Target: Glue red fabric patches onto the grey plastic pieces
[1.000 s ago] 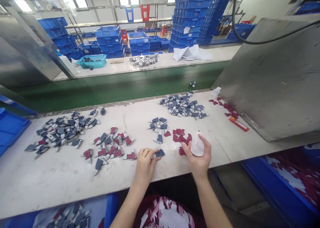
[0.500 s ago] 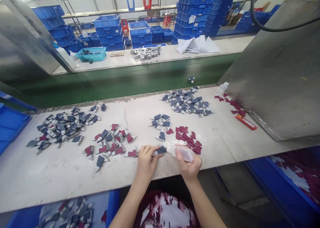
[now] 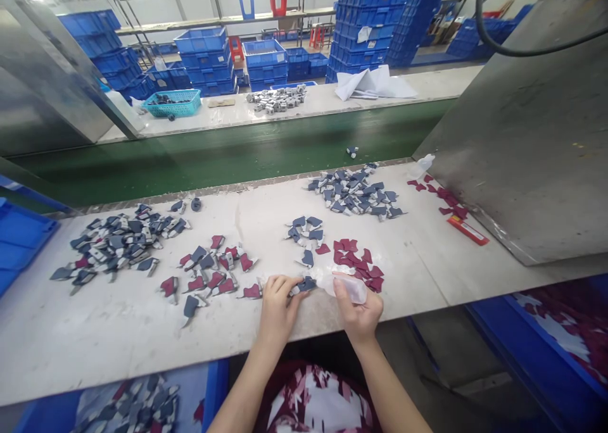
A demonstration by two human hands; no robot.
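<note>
Our left grip is closing narrowly on one end of a blue-grey piece, which is lying at the near part of the worktop, while our right grip is wrapping around a translucent bottle. We are holding the bottle tilted, its narrow end pointing leftward at the piece; whether the two are touching, we are not able to tell. Just beyond the bottle, loose maroon pieces are lying flat, and a small cluster of blue-grey parts is resting beyond the held piece. To the left, parts with maroon faces are lying in a loose group. We are judging the step in hand to be working the bottle's tip at the piece, probably dispensing something onto it, though no liquid is showing clearly. The next move, in our judgement, is calling for a steady left pinch and fine control of the tip along the piece. Compared with half a second earlier, both our hands are keeping nearly the same pose, whereas a stray part on the green strip is lying farther left; compared with one second earlier, the bottle is leaning toward the piece rather than standing upright.
</note>
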